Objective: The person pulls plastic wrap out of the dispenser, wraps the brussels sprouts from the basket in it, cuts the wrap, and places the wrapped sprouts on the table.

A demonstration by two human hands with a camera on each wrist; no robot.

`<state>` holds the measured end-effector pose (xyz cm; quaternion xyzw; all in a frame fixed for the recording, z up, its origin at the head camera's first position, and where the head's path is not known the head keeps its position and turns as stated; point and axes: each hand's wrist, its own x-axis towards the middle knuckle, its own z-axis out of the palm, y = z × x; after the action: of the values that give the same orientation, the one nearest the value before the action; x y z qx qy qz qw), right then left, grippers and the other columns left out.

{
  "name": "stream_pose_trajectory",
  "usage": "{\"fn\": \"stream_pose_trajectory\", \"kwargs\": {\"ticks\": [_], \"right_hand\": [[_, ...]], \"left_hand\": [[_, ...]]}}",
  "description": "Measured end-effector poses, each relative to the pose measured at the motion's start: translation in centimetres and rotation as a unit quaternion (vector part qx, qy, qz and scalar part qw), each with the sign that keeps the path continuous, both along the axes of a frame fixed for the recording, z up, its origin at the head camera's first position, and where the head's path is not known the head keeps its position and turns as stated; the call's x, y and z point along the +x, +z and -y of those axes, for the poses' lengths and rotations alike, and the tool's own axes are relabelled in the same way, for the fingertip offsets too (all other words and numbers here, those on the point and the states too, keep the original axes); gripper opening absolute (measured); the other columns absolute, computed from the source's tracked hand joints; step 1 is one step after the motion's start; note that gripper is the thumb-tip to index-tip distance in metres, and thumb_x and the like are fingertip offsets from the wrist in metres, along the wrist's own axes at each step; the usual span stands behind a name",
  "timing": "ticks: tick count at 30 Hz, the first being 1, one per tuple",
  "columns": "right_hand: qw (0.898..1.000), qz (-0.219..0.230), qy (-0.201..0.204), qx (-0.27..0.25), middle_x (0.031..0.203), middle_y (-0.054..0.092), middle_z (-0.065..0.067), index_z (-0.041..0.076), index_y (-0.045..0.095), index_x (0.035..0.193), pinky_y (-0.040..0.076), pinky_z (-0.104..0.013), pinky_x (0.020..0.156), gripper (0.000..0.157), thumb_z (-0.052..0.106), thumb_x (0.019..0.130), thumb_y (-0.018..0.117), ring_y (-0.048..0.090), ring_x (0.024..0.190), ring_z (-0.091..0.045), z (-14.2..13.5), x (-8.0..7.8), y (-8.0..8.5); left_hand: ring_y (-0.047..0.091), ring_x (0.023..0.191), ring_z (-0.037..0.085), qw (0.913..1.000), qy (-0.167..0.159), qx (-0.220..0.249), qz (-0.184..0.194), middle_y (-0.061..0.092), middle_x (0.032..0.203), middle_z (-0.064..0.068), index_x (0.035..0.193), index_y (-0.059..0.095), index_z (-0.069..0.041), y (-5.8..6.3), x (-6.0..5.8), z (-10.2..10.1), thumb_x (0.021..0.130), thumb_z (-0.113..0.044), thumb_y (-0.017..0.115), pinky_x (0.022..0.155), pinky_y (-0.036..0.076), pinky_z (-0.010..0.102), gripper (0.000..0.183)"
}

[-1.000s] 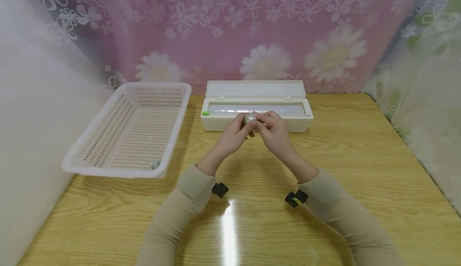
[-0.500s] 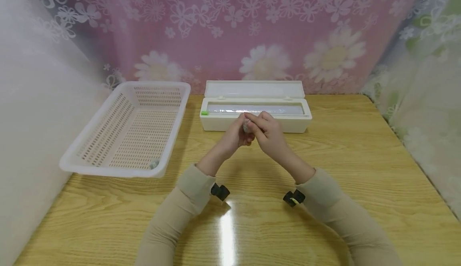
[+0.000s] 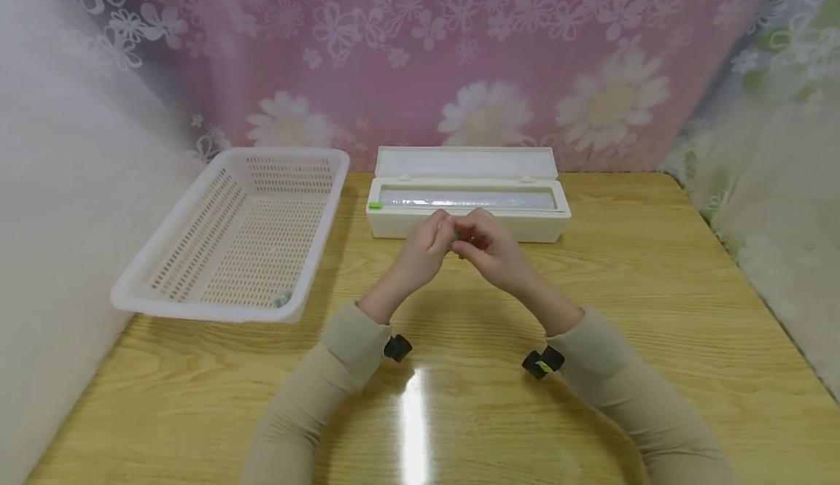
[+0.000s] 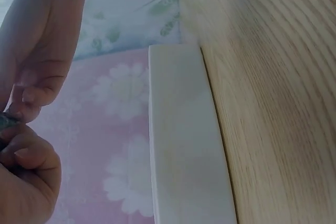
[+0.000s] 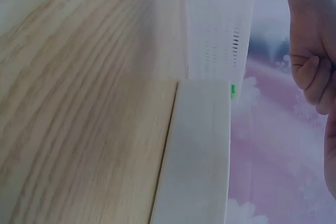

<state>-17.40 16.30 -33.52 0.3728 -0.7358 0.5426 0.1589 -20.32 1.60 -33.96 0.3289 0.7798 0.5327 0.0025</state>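
A small greenish, film-wrapped ball is mostly hidden between the two hands, just in front of the cling film box. My left hand has its fingers curled round it, its thumb on top. From the right, my right hand pinches at the ball's exposed side with thumb and fingertips. In the left wrist view the fingertips of both hands meet at the ball. The right wrist view shows my curled left hand and only an edge of the right one.
Behind the hands stands the white cling film box, lid up, with a film roll inside and a green slider at its left end. A white slotted basket at left holds another small greenish piece.
The ball has turned in the hands and slipped mostly out of sight. The left fingers have closed further round it, and the right hand has shifted its hold. Box and basket stay put.
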Motion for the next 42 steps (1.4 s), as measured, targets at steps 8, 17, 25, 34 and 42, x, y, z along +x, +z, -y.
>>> {"fn": "stream_pose_trajectory", "kwargs": {"ticks": [8,17,25,34,42], "right_hand": [[0.99,-0.077,-0.114,0.033,0.085,0.045,-0.022,-0.009,0.053,0.08,0.042,-0.024,0.046,0.02,-0.019,0.067,0.064,0.044,0.066,-0.025,1.4,1.1,0.2],[0.986,-0.089,-0.131,0.046,0.097,0.051,-0.02,-0.005,0.052,0.086,0.045,-0.025,0.054,0.025,-0.01,0.067,0.067,0.05,0.081,-0.027,1.0,0.1,-2.0],[0.99,-0.071,-0.114,0.03,0.1,0.052,-0.028,-0.015,0.05,0.099,0.047,-0.04,0.062,0.032,-0.021,0.07,0.061,0.049,0.089,-0.031,0.4,1.2,1.1],[0.993,0.011,-0.116,0.007,0.109,0.054,-0.017,-0.007,0.052,0.115,0.05,-0.021,0.065,0.037,-0.011,0.078,0.058,0.051,0.092,-0.016,-1.6,0.1,0.3],[0.968,-0.185,-0.167,0.016,0.087,0.058,-0.017,-0.009,0.062,0.088,0.049,-0.018,0.065,0.029,-0.019,0.061,0.069,0.059,0.076,-0.027,-0.4,0.0,-0.5]], "left_hand": [[0.031,0.045,0.012,0.9959,0.079,-0.039,-0.019,0.036,0.053,0.001,0.067,0.046,-0.006,-0.6,0.4,-0.4,0.098,-0.024,0.021,0.041,0.028,0.022,0.043],[0.033,0.049,0.011,0.9975,0.054,-0.043,-0.015,0.039,0.055,0.001,0.062,0.045,-0.007,-0.6,0.2,0.1,0.098,-0.03,0.021,0.045,0.03,0.022,0.049],[0.043,0.06,0.013,0.9944,0.001,0.068,0.081,0.052,0.073,0.008,0.105,0.034,-0.003,-0.1,0.1,0.2,0.088,-0.028,0.054,0.052,0.036,0.023,0.036],[0.058,0.087,0.019,0.9815,-0.038,0.147,0.116,0.057,0.109,0.017,0.122,0.049,0.002,0.5,0.0,0.8,0.086,-0.006,0.056,0.074,0.049,0.035,0.037],[0.057,0.071,0.01,0.9842,0.002,0.159,0.077,0.063,0.091,0.017,0.109,0.059,0.005,0.6,1.0,0.4,0.082,-0.002,0.06,0.062,0.048,0.024,0.028]]}}
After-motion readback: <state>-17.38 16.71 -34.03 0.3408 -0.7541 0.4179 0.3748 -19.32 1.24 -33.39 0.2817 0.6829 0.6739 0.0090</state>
